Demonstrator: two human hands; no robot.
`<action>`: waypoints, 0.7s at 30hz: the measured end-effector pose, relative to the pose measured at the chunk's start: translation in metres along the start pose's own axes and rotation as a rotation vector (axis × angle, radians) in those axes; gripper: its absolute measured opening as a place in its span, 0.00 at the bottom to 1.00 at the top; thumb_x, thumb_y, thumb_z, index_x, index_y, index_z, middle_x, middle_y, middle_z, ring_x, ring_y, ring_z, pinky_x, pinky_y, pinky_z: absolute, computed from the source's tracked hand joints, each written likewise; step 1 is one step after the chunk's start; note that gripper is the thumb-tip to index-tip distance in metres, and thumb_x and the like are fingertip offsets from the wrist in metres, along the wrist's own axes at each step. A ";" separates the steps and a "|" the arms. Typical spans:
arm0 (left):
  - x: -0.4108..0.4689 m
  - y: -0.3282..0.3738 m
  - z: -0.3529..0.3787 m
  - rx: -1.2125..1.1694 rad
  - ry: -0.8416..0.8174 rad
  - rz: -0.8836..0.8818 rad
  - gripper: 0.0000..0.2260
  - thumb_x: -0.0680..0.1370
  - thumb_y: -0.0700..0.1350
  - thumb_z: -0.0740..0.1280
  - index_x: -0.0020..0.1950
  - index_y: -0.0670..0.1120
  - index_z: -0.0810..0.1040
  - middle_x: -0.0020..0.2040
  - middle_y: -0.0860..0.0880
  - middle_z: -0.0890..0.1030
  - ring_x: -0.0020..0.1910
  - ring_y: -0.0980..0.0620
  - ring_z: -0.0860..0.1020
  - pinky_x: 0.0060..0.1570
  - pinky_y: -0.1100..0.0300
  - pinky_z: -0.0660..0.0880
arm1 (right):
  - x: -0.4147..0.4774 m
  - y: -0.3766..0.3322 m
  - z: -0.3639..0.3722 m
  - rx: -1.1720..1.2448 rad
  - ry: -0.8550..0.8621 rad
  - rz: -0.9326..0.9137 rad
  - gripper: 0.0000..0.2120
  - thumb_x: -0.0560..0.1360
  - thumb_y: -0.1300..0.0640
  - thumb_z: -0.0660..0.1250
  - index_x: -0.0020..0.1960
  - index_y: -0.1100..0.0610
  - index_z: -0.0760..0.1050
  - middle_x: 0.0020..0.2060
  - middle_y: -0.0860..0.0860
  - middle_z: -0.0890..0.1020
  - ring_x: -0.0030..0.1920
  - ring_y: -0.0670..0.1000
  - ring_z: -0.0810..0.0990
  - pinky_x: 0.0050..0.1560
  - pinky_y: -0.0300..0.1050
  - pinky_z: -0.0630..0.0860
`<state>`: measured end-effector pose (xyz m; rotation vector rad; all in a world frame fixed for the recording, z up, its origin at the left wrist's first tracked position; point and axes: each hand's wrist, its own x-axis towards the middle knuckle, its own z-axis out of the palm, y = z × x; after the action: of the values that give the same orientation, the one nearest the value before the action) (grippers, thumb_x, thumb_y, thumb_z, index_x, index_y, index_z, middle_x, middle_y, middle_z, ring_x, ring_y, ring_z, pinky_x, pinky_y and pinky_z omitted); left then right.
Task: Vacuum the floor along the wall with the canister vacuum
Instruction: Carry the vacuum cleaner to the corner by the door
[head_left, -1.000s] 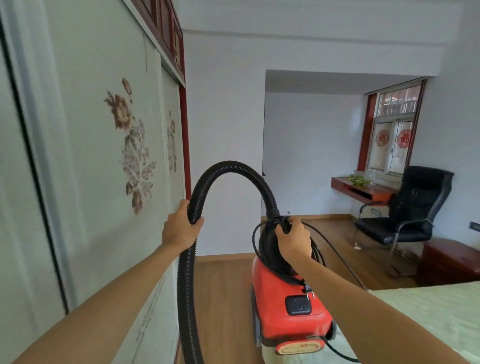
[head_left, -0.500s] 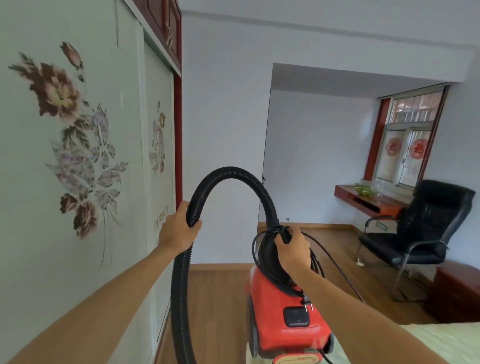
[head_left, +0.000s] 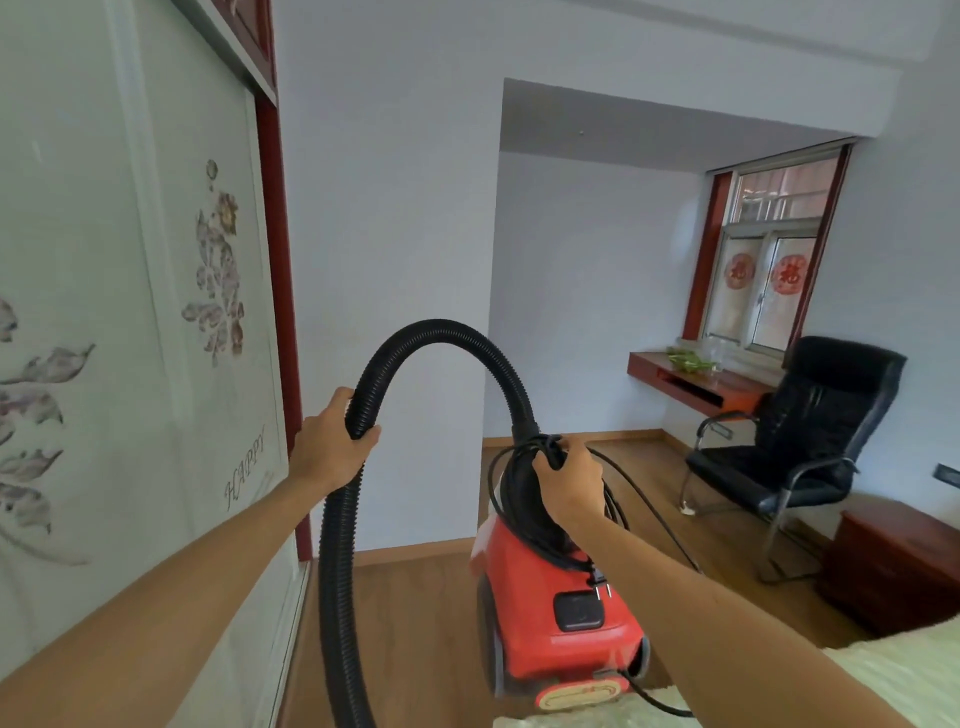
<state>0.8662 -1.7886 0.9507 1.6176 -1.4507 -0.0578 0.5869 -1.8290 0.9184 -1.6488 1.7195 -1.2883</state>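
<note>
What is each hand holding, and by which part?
The left hand grips the black hose just below its arch. The right hand grips the red vacuum at its top, over the coiled cord.

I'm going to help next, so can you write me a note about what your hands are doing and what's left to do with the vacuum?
Left hand: grips the black hose on the left side of its arch.
Right hand: grips the wound-up cord on top of the red canister vacuum.
The plug lies on the vacuum, not in a socket. The nozzle is out of view.
Done: the vacuum is over the wood floor near the wall.
Left: unwind the cord, plug in, then vacuum along the wall.
</note>
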 end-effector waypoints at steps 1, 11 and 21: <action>0.017 -0.006 0.004 -0.007 -0.002 0.010 0.23 0.78 0.48 0.71 0.70 0.46 0.69 0.45 0.44 0.81 0.33 0.52 0.78 0.28 0.63 0.70 | 0.013 -0.002 0.008 0.002 0.009 0.003 0.18 0.78 0.52 0.64 0.65 0.56 0.70 0.55 0.55 0.79 0.53 0.57 0.80 0.53 0.57 0.80; 0.136 -0.049 0.062 -0.067 -0.053 0.055 0.23 0.78 0.50 0.71 0.70 0.48 0.68 0.48 0.44 0.81 0.36 0.48 0.80 0.30 0.60 0.74 | 0.118 -0.017 0.064 -0.038 0.075 0.023 0.14 0.80 0.53 0.63 0.62 0.57 0.69 0.48 0.52 0.76 0.46 0.54 0.78 0.47 0.53 0.81; 0.241 -0.100 0.128 -0.097 -0.093 -0.028 0.21 0.77 0.50 0.71 0.67 0.49 0.69 0.46 0.45 0.81 0.36 0.47 0.81 0.34 0.57 0.77 | 0.232 0.000 0.130 -0.051 0.045 -0.001 0.13 0.79 0.53 0.63 0.61 0.58 0.70 0.42 0.50 0.75 0.40 0.49 0.76 0.38 0.45 0.77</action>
<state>0.9402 -2.0698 0.9393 1.5736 -1.4723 -0.2189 0.6472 -2.0878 0.9224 -1.6606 1.7924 -1.3017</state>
